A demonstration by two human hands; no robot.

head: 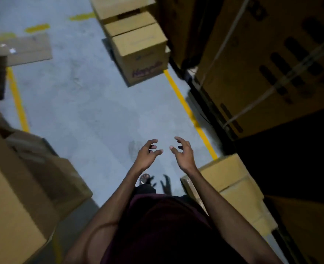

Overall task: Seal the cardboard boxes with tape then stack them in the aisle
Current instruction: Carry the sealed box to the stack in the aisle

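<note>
Grey concrete floor is seen stretching up the aisle, edged by yellow lines on either side. Both arms are held out in front of the body, over bare floor. The left hand is raised with its fingers spread and loosely curled, claw-like, and nothing is gripped in it. The right hand is held just beside it, the same way: fingers apart, bent at the knuckles, thumb pointed toward the other hand, nothing held and nothing touched. A narrow gap is kept between the two thumbs.

Further up the aisle, well apart from the hands, a stack of cardboard boxes is seen on the floor by the right-hand yellow line, the nearest one marked with purple lettering on its side. Close to the right forearm, a low box is set against the dark shelving. On the left, larger open boxes are crowded at the edge of the view, and a flattened sheet of cardboard lies on the floor beyond them. A sandalled foot is glimpsed below the wrists. No roll of tape can be made out.
</note>
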